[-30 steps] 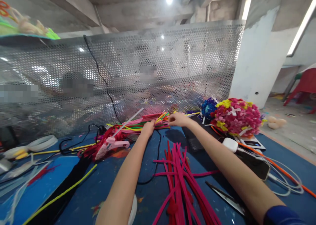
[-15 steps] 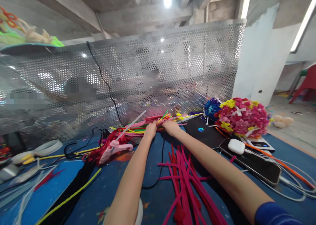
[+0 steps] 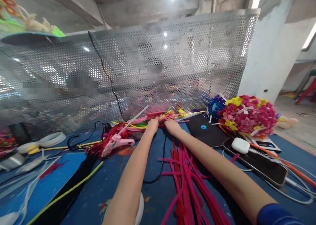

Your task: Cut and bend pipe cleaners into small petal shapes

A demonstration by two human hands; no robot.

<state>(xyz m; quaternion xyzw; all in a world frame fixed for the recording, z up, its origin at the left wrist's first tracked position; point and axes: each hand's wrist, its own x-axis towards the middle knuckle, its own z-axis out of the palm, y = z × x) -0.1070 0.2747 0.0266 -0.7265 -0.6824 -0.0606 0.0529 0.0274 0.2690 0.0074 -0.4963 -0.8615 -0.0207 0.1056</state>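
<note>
Both my hands reach to the far side of the blue table, into a heap of coloured pipe cleaners (image 3: 138,127) in pink, green, yellow and red. My left hand (image 3: 152,124) has its fingers closed on pipe cleaners at the heap's right end. Just beside it, my right hand (image 3: 172,126) is closed on the pink ones too; the fingertips are partly hidden. A pink hot glue gun (image 3: 118,143) with a clear glue stick lies left of my left hand. Between my forearms spreads a bunch of magenta and red pipe cleaners (image 3: 184,179).
A perforated metal screen (image 3: 138,76) stands behind the table. To the right are a black folder-like item (image 3: 204,132), a phone (image 3: 261,162), a white earphone case (image 3: 240,145), cables and a pink-and-yellow flower ball (image 3: 251,116). A tape roll (image 3: 52,139) lies left.
The camera view has shifted slightly, so most things on the table appear a little further right. My hands stay at the same pipe cleaner heap, with fingers still closed.
</note>
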